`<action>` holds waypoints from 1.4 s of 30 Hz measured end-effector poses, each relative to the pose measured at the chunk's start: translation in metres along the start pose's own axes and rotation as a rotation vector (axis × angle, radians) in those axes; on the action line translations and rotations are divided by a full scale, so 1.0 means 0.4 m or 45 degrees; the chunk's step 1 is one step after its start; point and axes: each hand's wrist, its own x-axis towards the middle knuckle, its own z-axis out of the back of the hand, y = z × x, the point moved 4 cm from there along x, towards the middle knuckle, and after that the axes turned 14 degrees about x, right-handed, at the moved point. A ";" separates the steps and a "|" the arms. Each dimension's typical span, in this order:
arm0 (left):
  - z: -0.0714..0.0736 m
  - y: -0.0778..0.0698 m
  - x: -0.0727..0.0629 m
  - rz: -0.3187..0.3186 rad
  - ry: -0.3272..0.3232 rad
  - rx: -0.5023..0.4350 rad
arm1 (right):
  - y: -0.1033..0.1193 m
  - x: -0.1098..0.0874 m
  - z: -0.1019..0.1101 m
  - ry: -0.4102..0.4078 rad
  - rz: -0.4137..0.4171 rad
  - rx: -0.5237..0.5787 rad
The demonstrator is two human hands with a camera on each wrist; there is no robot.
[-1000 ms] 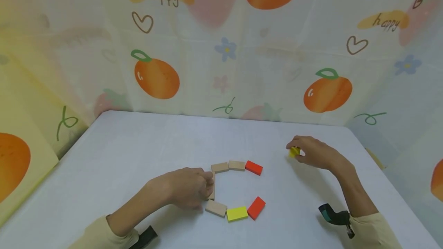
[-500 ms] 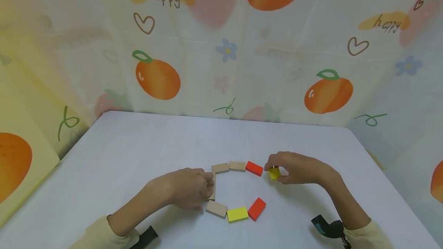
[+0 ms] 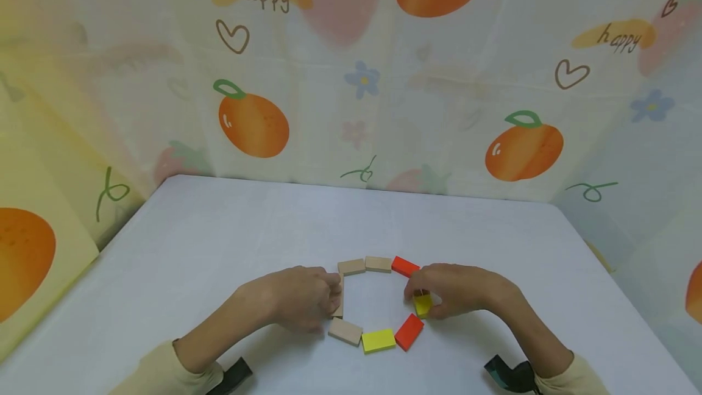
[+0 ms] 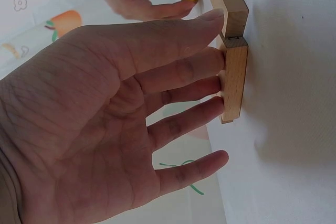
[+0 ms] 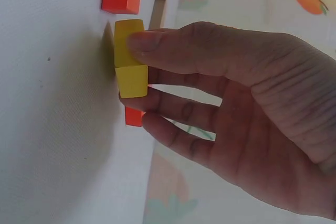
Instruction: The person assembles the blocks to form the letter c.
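Observation:
In the head view, several flat rectangular blocks form a ring on the table. My left hand [image 3: 304,297] is at the ring's left side, its extended fingertips touching a plain wooden block [image 4: 234,80]. My right hand [image 3: 460,288] pinches a yellow block [image 3: 422,305] between thumb and fingers at the ring's right side. That block lies between the far red block [image 3: 405,266] and the near red block [image 3: 409,332]; in the right wrist view it casts a shadow on the tabletop. Part of it is hidden by my fingers.
Two plain wooden blocks [image 3: 351,267] make up the far side of the ring. Along its near side lie another wooden block [image 3: 345,331] and a yellow one [image 3: 378,341]. The white table [image 3: 247,218] ends at a fruit-printed cloth [image 3: 323,114].
My right hand has brought the yellow block left and toward me, from the table's right part to the spot between the two red blocks. The left hand has stayed in place.

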 end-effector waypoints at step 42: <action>0.002 0.003 -0.002 0.018 0.035 -0.081 | 0.020 0.001 -0.029 0.120 -0.140 0.021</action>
